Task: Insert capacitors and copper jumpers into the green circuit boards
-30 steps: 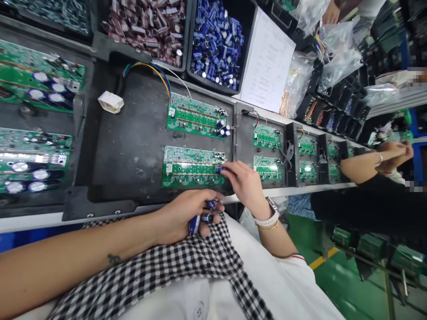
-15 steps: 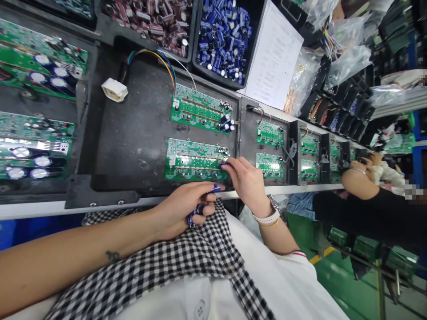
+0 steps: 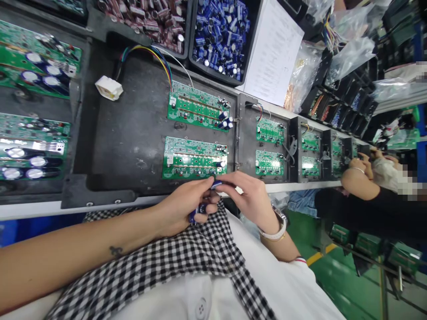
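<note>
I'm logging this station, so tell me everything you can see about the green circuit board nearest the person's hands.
The near circuit board is a long green rectangle lying flat in a black tray, below a matching board. Its top looks densely dotted with tiny parts, with pale strips along its length and round pads along the near edge. One blue capacitor stands at its right end. Neither hand touches it.

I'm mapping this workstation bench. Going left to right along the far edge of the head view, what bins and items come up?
Bin of maroon capacitors → bin of blue capacitors → printed paper sheet → clear plastic bags → row of small dark parts bins.
</note>
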`<act>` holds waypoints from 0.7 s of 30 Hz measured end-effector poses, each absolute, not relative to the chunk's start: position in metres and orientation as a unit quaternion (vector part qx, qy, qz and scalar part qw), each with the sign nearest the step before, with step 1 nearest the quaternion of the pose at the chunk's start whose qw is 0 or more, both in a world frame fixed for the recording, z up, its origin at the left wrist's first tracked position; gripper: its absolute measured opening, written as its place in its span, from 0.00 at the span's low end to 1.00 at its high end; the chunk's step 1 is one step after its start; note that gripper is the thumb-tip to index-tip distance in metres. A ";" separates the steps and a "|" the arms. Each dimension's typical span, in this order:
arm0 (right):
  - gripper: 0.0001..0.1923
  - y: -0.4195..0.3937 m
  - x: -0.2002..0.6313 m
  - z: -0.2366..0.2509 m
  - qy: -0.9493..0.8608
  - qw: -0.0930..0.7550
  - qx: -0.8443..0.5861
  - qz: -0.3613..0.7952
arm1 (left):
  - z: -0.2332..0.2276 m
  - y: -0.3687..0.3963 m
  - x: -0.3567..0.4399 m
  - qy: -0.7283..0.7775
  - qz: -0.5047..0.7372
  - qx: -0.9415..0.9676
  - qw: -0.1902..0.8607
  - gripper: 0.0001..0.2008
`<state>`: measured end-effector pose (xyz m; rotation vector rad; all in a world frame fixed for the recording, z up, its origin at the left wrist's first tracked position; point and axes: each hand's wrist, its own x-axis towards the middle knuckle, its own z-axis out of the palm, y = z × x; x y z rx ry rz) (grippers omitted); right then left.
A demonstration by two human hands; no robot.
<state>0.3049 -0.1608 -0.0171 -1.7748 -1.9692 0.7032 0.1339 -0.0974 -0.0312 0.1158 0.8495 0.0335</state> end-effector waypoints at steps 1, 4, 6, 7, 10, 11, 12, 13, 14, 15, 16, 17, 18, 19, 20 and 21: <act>0.08 -0.163 0.305 -0.018 -0.702 0.191 -0.642 0.241 | -0.031 -0.099 0.134 0.412 0.021 0.054 0.909 0.11; 0.08 -0.165 0.311 -0.030 -0.688 0.170 -0.680 0.188 | -0.031 -0.101 0.136 0.412 0.025 0.038 0.910 0.10; 0.09 -0.164 0.315 -0.039 -0.687 0.155 -0.687 0.180 | -0.030 -0.102 0.136 0.406 0.022 0.030 0.913 0.10; 0.10 -0.163 0.316 -0.042 -0.689 0.149 -0.687 0.177 | -0.030 -0.102 0.136 0.404 0.021 0.030 0.914 0.10; 0.11 -0.162 0.317 -0.044 -0.702 0.133 -0.681 0.162 | -0.031 -0.101 0.135 0.394 -0.007 0.045 0.918 0.10; 0.11 -0.162 0.317 -0.043 -0.708 0.128 -0.676 0.157 | -0.031 -0.100 0.134 0.391 -0.024 0.058 0.918 0.11; 0.11 -0.163 0.317 -0.042 -0.714 0.123 -0.671 0.155 | -0.032 -0.100 0.134 0.389 -0.040 0.074 0.917 0.12; 0.12 -0.163 0.317 -0.041 -0.720 0.119 -0.667 0.153 | -0.032 -0.099 0.133 0.391 -0.052 0.090 0.915 0.13; 0.12 -0.163 0.317 -0.041 -0.724 0.115 -0.663 0.152 | -0.031 -0.099 0.133 0.395 -0.056 0.105 0.911 0.13; 0.12 -0.164 0.318 -0.041 -0.729 0.111 -0.659 0.150 | -0.031 -0.099 0.133 0.401 -0.053 0.116 0.907 0.12; 0.12 -0.164 0.319 -0.042 -0.735 0.108 -0.653 0.146 | -0.031 -0.099 0.132 0.406 -0.046 0.124 0.904 0.10; 0.13 -0.165 0.320 -0.043 -0.744 0.103 -0.645 0.142 | -0.030 -0.099 0.132 0.409 -0.038 0.128 0.903 0.08; 0.13 -0.165 0.322 -0.044 -0.756 0.095 -0.633 0.137 | -0.029 -0.099 0.132 0.409 -0.031 0.130 0.903 0.07; 0.14 -0.165 0.323 -0.046 -0.769 0.088 -0.620 0.130 | -0.028 -0.100 0.131 0.406 -0.028 0.131 0.904 0.05; 0.14 -0.165 0.324 -0.047 -0.781 0.082 -0.606 0.125 | -0.027 -0.100 0.131 0.401 -0.028 0.131 0.906 0.05; 0.15 -0.165 0.325 -0.048 -0.790 0.079 -0.596 0.120 | -0.027 -0.100 0.130 0.394 -0.029 0.130 0.909 0.05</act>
